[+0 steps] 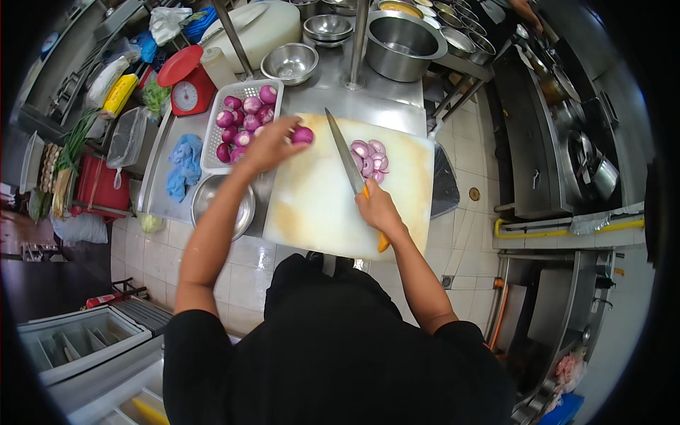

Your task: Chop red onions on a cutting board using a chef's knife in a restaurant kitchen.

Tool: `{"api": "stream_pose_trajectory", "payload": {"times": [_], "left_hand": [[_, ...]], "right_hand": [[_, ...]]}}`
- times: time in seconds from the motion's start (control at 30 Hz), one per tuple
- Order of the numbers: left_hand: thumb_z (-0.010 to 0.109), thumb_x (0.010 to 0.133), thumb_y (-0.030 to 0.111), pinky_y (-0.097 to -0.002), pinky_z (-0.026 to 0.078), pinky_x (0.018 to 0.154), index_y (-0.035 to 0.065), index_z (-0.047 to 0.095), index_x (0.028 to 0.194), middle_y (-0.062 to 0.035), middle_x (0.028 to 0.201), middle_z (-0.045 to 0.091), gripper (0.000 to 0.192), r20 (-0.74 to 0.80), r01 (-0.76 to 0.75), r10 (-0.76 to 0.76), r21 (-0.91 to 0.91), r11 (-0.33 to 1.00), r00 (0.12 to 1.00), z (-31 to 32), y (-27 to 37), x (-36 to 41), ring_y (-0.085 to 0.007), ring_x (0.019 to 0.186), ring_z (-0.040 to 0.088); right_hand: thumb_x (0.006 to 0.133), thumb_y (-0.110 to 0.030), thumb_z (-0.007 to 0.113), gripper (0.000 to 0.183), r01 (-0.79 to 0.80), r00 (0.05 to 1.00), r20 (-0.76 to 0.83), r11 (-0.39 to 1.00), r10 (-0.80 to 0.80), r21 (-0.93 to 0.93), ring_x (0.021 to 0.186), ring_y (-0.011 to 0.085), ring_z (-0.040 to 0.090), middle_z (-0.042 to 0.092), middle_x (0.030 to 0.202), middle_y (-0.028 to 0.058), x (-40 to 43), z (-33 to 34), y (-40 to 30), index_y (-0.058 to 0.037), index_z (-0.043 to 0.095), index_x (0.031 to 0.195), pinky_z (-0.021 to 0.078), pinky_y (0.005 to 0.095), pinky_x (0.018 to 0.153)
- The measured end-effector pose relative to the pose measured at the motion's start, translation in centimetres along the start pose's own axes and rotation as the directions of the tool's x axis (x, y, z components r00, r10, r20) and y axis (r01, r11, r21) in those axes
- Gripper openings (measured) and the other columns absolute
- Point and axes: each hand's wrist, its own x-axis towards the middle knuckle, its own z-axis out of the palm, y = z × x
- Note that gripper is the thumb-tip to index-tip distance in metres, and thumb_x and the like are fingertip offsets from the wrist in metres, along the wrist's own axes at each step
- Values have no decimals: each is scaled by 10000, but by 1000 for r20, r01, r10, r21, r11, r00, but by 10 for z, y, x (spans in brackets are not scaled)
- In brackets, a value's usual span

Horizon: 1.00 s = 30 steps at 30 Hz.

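Observation:
A peeled red onion [303, 135] is between the thumb and fingers of my left hand [270, 144], above the left edge of a white cutting board [313, 212]. Beneath and beside that hand, a white perforated plastic basket [213, 147] holds several more peeled red onions [251, 122]. My right hand [378, 206] grips the orange handle of a chef's knife [345, 151], its blade pointing away from me over the board. Just right of the blade lies a small heap of sliced red onion [370, 158].
A steel bowl [245, 212] sits below the basket, near a crumpled blue cloth [184, 166]. Behind the basket stands a red kitchen scale [187, 90]. Another steel bowl [290, 62] and a large steel pot [405, 48] are at the back. Another person's arm [526, 11] shows at upper right.

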Motion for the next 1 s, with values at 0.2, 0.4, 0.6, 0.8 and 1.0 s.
{"api": "stream_pose_trajectory", "payload": {"times": [0.2, 0.4, 0.6, 0.8, 1.0], "left_hand": [[841, 700, 88, -403, 474, 915, 37, 580, 1123, -125, 1122, 601, 500, -235, -202, 217, 87, 975, 947, 93, -2, -27, -324, 1032, 568], [684, 888, 49, -319, 527, 790, 29, 656, 1031, -99, 1132, 590, 147, -327, -172, 109, -171, 970, 939, 108, -8, -42, -222, 988, 587], [628, 921, 77, -339, 507, 782, 19, 643, 1007, -107, 1040, 578, 105, -330, -88, -25, -324, 942, 944, 112, -9, -39, -268, 1003, 560], [583, 928, 60, -381, 444, 879, 25, 626, 1037, -123, 1001, 549, 121, -331, -142, 55, -243, 959, 942, 112, -11, -36, -303, 988, 530], [577, 924, 54, -389, 446, 887, 18, 620, 1040, -129, 1006, 551, 129, -323, -144, 61, -240, 960, 944, 113, -12, -36, -316, 1000, 527]], "right_hand": [[1005, -259, 447, 316, -13, 1000, -25, 1000, 13, 14, 868, 539, 628, 638, 889, 374, -3, -10, -5, 27, 471, 1138, 487, 570, 802], [1035, -252, 406, 281, 134, 988, -38, 964, -146, -229, 783, 530, 633, 645, 807, 343, -27, -15, -31, 20, 478, 1045, 486, 587, 738], [1021, -213, 432, 235, 127, 987, -52, 934, -153, -335, 710, 513, 633, 643, 745, 314, -43, -11, -46, 18, 475, 1014, 489, 582, 684], [1006, -185, 463, 211, 117, 991, -22, 926, -134, -359, 680, 518, 614, 623, 711, 324, -57, -11, -62, 23, 469, 979, 466, 580, 655], [976, -111, 399, 169, -3, 999, 46, 877, 29, -480, 783, 523, 652, 651, 828, 353, -49, -8, -83, 41, 466, 1003, 507, 579, 739]]}}
